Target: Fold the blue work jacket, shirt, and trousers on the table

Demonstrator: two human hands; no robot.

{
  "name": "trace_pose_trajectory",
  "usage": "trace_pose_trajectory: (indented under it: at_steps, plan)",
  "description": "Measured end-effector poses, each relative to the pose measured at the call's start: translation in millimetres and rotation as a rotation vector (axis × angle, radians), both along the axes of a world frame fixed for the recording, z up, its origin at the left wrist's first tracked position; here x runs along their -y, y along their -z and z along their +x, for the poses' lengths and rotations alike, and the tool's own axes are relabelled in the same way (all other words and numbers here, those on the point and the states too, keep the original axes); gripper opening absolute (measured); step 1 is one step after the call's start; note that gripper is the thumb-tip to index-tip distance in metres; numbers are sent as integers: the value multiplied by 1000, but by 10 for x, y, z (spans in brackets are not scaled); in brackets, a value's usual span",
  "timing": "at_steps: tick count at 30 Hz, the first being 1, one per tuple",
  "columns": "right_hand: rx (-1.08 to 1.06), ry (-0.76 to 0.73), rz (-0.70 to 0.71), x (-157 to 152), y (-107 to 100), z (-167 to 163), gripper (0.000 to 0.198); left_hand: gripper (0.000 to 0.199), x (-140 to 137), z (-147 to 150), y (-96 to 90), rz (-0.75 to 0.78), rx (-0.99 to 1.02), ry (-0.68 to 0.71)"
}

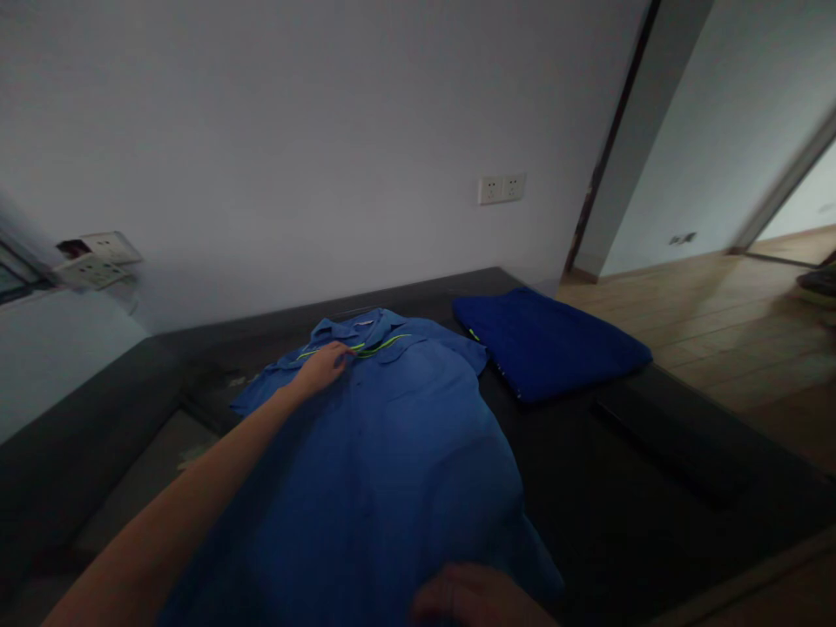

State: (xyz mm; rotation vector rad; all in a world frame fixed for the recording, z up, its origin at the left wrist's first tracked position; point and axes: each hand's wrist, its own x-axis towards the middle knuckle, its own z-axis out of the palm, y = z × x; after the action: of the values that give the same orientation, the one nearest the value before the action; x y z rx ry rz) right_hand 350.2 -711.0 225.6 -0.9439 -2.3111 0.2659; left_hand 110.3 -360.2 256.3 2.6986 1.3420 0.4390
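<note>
A blue short-sleeved shirt (405, 435) with a collar and yellow-green piping lies spread front up on a dark tabletop, its collar toward the wall. My left hand (323, 366) reaches across to the upper chest, with its fingers pinched on the cloth at the front placket, just below the piping. Low in the view, my right hand (480, 596) is at the lower part of the shirt; it is dim, blurred and partly cut off by the frame edge, so its fingers do not show clearly.
A folded dark blue garment (555, 344) lies right of the shirt. Nearer me is a dark, flat long object (672, 444). The black tabletop (562, 479) meets a white wall with sockets (502, 189). A grey flat panel (150, 479) lies at the left.
</note>
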Motion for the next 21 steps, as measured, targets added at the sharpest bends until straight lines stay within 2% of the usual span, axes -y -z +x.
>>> trace_pose_trajectory:
  at_steps: [1,2,4,5,9,12,14,16,18,19,21]
  plan:
    - [-27,-51,-16,-2,-222,142,27,33,6,96,-32,30,39,12]
    - [-46,-25,-91,-20,-425,287,24,32,15,209,-65,49,72,36]
    - [-109,198,-232,-104,-694,562,21,30,52,481,-126,62,115,112]
    - [-116,299,-280,-168,-745,685,20,29,81,635,-152,64,124,159]
    - [-42,640,-414,-446,-633,1006,20,28,205,1336,-224,79,110,329]
    - [99,789,-574,-516,-585,1026,18,28,226,1897,-219,88,75,405]
    - [231,849,-690,-445,-602,971,23,29,200,2237,-169,83,27,431]
    - [312,867,-765,-296,-575,924,31,30,162,2509,-87,77,-33,436]
    - [292,799,-770,-106,-443,932,28,32,127,2691,5,66,-96,424]
    - [254,731,-734,-13,-338,961,24,33,112,2747,46,62,-124,419]
    - [217,579,-627,141,-90,1050,44,34,88,2806,108,65,-158,415]
